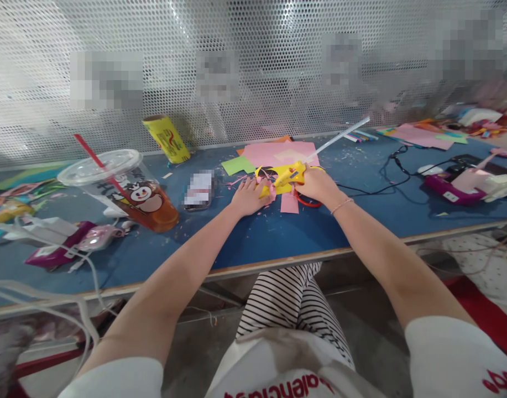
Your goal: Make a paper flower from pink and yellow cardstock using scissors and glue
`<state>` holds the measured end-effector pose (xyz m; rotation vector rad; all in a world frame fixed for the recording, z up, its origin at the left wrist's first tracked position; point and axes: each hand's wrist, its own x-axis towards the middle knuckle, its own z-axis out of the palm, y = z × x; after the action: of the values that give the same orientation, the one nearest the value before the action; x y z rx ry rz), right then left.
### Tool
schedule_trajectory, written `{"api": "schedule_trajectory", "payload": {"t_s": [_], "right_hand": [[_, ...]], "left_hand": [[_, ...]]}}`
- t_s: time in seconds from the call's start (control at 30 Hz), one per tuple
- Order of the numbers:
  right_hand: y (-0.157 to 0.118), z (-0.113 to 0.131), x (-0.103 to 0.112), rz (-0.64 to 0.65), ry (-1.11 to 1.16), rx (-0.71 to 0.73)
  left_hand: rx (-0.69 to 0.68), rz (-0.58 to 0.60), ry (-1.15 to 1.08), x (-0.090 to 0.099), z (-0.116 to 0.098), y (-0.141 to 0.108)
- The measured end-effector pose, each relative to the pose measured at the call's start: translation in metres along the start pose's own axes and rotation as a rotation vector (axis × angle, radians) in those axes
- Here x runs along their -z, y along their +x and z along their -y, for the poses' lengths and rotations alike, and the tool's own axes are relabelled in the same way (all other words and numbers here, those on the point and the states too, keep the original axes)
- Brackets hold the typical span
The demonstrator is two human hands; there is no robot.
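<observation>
My right hand is wrapped round the handle of a yellow hot glue gun. A long clear glue stick juts up from its back, and its nozzle points left and down. My left hand rests on the table at the nozzle, fingers bent round a small pink paper piece; the fingertips are partly hidden. Yellow paper lies under the gun. Red-handled scissors are partly covered beneath my right hand, beside a pink paper strip. Behind lie pink sheets and green paper.
On the left stand a tilted drink cup with a red straw and a yellow can-like tube. A phone lies nearby. Purple boxes with cables are left, another purple box right. A perforated metal panel backs the blue table.
</observation>
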<state>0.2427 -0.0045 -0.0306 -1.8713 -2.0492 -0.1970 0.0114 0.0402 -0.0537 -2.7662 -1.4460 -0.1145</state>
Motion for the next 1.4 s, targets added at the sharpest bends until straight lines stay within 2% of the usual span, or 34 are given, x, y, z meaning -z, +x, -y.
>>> {"api": "schedule_trajectory", "payload": {"t_s": [0.43, 0.73, 1.1, 1.4], "right_hand": [[0.001, -0.001, -0.003, 0.077, -0.016, -0.01], [0.001, -0.003, 0.002, 0.098, -0.015, 0.025], [0.0, -0.004, 0.003, 0.08, -0.019, 0.001], [-0.005, -0.003, 0.01, -0.01, 0.03, -0.096]], "left_hand": [[0.042, 0.056, -0.052, -0.002, 0.003, 0.005], [0.015, 0.037, -0.036, -0.003, 0.004, 0.005], [-0.017, 0.013, -0.04, 0.001, 0.002, 0.001], [0.031, 0.01, -0.037, 0.002, -0.001, -0.001]]}}
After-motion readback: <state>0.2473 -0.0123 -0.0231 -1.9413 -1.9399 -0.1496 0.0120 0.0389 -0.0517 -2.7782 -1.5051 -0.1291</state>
